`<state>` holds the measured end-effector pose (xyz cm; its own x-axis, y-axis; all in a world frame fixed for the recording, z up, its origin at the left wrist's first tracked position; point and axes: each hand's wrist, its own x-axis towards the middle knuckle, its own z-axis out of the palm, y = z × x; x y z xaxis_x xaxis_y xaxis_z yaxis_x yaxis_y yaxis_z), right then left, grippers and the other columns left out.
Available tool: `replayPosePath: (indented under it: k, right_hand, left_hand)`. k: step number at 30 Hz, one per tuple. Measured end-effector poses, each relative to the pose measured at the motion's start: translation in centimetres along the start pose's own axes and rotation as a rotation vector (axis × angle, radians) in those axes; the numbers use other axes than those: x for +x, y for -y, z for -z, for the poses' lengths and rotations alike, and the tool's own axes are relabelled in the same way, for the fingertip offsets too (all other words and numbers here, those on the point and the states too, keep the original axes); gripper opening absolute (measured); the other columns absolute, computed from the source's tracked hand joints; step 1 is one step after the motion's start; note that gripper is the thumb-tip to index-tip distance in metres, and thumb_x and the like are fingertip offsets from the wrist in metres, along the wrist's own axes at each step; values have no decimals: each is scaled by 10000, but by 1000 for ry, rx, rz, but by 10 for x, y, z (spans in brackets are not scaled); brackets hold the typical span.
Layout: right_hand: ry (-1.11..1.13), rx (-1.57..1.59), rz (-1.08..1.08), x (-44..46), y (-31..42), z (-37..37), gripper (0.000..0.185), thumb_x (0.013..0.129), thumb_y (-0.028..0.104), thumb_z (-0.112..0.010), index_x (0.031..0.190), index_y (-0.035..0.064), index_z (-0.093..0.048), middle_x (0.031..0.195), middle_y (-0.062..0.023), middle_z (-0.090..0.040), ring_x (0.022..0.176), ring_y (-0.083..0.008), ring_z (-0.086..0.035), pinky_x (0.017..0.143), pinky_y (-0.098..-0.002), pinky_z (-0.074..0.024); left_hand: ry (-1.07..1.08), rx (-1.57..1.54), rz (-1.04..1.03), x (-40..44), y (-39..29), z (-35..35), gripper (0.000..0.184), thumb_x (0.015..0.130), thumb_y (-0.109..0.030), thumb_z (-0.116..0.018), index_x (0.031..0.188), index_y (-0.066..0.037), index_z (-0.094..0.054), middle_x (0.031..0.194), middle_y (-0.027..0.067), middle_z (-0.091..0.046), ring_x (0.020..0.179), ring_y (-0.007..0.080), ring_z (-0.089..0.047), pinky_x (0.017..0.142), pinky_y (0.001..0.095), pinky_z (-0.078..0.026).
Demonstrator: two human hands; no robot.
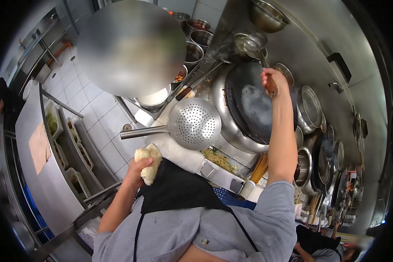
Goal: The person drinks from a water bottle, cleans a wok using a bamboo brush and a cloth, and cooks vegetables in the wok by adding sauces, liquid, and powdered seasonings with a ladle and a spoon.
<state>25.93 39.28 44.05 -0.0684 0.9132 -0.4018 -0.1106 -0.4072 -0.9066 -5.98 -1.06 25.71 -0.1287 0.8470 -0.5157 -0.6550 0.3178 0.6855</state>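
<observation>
My left hand (137,171) is closed around a folded, cream-coloured cloth (151,165) in front of the black apron. With my right arm stretched forward, my right hand (276,82) grips the wooden handle of a ladle (254,43). The ladle's metal bowl is over a round container at the back of the stove. Below my right hand sits a dark wok (253,98) with a whitish haze or sheen on its surface. A perforated metal strainer (194,123) lies to the left of the wok, its handle pointing left.
Metal pots of sauces (194,52) line the back left. A bundle of thin sticks (259,168) stands near my right forearm, beside food scraps (219,159) in a trough. Lids and pans (310,109) lean at the right. A counter with food trays (52,120) is at left.
</observation>
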Motion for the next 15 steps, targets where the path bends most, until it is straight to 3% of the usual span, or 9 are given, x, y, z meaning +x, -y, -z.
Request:
replayPosePath:
  k: [3, 4, 7, 8, 11, 13, 15]
  right_hand:
    - [-63, -441, 226, -40, -9, 0, 101, 903, 61, -609, 829, 13, -560, 656, -47, -559, 474, -124, -525, 401, -279, -447]
    - [-112, -481, 259, -48, -14, 10, 123, 885, 65, -627, 984, -9, -621, 655, -46, -550, 469, -123, -529, 390, -285, -442]
    - [-211, -588, 388, -90, -16, 35, 406, 884, 65, -629, 1276, -20, -565, 666, -27, -547, 447, -96, -503, 366, -257, -417]
    - [-244, -601, 392, -95, -15, 51, 568, 876, 65, -629, 1418, 4, -468, 672, -30, -550, 438, -99, -500, 357, -258, -411]
    - [-366, -698, 359, -103, -10, 104, 573, 878, 67, -619, 1425, 6, -458, 684, -38, -556, 446, -113, -516, 369, -271, -419]
    - [-575, -752, 388, -107, -12, 134, 544, 870, 67, -617, 1389, -19, -480, 675, -38, -562, 454, -125, -530, 386, -290, -433]
    - [-635, -781, 370, -97, -9, 181, 347, 827, 73, -647, 1143, -54, -583, 659, -53, -576, 459, -141, -542, 406, -298, -447]
  left_hand:
    - [21, 50, -28, 10, 1, -6, 559, 767, -262, -782, 1192, 24, -559, 1008, 126, -651, 847, 221, -651, 732, 355, -542]
    - [36, 63, -41, 15, 2, -10, 545, 770, -257, -779, 1185, 23, -563, 1004, 122, -652, 843, 216, -650, 732, 353, -540]
    - [94, 137, -5, 26, -2, -21, 523, 770, -248, -777, 1169, 20, -571, 991, 114, -653, 836, 209, -649, 730, 351, -539]
    - [112, 148, 5, 28, -5, -25, 518, 769, -245, -777, 1166, 18, -574, 990, 113, -653, 834, 210, -649, 728, 349, -539]
    - [108, 188, 33, 32, -8, -33, 526, 757, -272, -771, 1155, 13, -578, 971, 117, -653, 807, 215, -652, 693, 339, -539]
    - [99, 224, 50, 44, 3, -33, 566, 739, -339, -761, 1143, 14, -577, 940, 129, -654, 761, 222, -658, 633, 326, -540]
    - [128, 165, -15, 48, 11, -36, 575, 750, -337, -744, 1172, 10, -565, 935, 127, -653, 749, 228, -660, 600, 312, -537]
